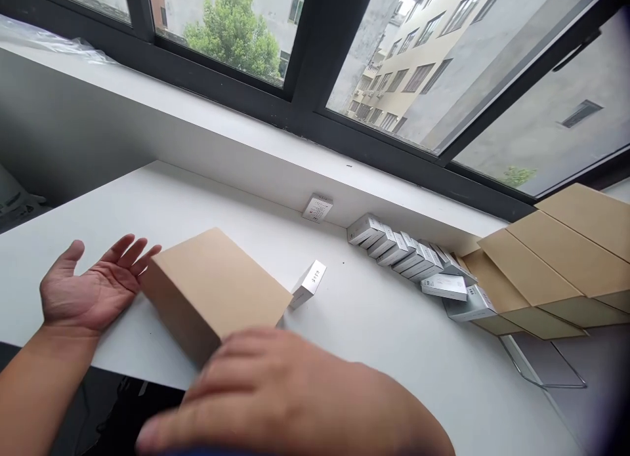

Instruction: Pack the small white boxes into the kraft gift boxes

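Note:
A plain brown cardboard box (231,285) sits on the white table close to its front edge, with its smooth top face showing. At its left stands my left hand (96,285), palm up and fingers spread, its fingertips right at the box's edge; whether they touch it I cannot tell. My right hand (260,377), smeared by motion, is in front of the near corner of the box, thumb held apart from the fingers. Nothing shows in its grasp. Just beyond the box's right corner a small white carton (309,284) with dark print stands on the table.
Against the wall below the window, a row of several small white cartons (398,251) leans to the right. One lone carton (317,208) stands farther left. Several brown boxes (556,259) are lined up at the right edge of the table (384,351). Clear plastic (54,39) lies on the sill.

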`<state>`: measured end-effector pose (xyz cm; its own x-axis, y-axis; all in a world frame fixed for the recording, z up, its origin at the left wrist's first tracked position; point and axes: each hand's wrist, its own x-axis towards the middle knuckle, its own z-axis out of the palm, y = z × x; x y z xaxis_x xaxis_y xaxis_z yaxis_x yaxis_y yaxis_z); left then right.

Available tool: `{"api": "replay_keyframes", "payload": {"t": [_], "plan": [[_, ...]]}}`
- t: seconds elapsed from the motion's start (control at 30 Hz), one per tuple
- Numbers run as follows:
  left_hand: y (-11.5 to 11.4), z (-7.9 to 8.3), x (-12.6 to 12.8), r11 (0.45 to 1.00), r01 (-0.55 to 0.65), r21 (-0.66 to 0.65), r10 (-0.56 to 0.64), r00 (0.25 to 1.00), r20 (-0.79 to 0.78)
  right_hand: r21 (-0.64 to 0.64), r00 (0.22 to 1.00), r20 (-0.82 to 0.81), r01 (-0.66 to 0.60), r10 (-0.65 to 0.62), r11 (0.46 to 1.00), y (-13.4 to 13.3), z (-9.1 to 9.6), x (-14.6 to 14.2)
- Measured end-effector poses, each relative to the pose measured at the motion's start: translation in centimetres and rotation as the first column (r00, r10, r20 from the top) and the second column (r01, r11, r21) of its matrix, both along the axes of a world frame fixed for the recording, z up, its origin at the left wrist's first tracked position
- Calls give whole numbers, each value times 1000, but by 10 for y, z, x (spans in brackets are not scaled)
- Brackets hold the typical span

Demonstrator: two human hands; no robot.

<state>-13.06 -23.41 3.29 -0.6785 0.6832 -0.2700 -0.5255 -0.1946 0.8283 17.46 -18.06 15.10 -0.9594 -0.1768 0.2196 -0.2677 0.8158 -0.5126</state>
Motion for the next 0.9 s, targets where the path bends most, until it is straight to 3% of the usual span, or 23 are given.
{"api": "replay_keyframes", "payload": {"t": [0.07, 0.13, 0.2, 0.27, 0.33, 0.4, 0.47, 0.6, 0.7, 0.77, 0.83, 0.87, 0.9], "plan": [[-7, -3, -3, 992, 120, -36, -123, 988, -97, 8, 971, -41, 236, -236, 972, 9, 4, 0], [-13, -7, -3, 962, 219, -164, -263, 909, -323, 33, 908, -29, 419, -418, 908, 14, 0, 2], [-18, -14, 0, 917, 206, -342, -379, 722, -579, 67, 863, 47, 500, -504, 863, 16, -15, 5], [-20, -22, 6, 874, 143, -464, -464, 525, -713, 104, 832, 139, 527, -537, 844, 15, -37, 9], [-20, -31, 13, 842, 122, -525, -519, 444, -730, 167, 799, 192, 545, -569, 821, 12, -62, 13], [-16, -38, 20, 839, 81, -538, -509, 465, -725, 235, 774, 162, 572, -612, 786, 9, -87, 12], [-10, -40, 28, 846, -8, -533, -448, 532, -719, 267, 738, 56, 638, -672, 722, 8, -109, 0], [2, -22, 48, 887, -64, -458, -278, 718, -638, 254, 634, -144, 766, -760, 591, 24, -133, -64], [9, -2, 65, 901, -36, -433, -251, 770, -586, 302, 650, -151, 748, -745, 591, 44, -119, -120], [11, 6, 75, 899, -71, -433, -247, 732, -635, 285, 646, -172, 755, -743, 591, 50, -94, -129], [11, 9, 83, 929, -137, -343, -193, 612, -767, 186, 583, -316, 812, -749, 553, 50, -63, -99], [11, 8, 87, 956, -164, -242, -127, 511, -850, 123, 515, -426, 848, -744, 516, 51, -48, -69], [11, 6, 91, 980, -166, -112, -38, 392, -919, 34, 389, -534, 897, -750, 441, 54, -35, -31]]}}
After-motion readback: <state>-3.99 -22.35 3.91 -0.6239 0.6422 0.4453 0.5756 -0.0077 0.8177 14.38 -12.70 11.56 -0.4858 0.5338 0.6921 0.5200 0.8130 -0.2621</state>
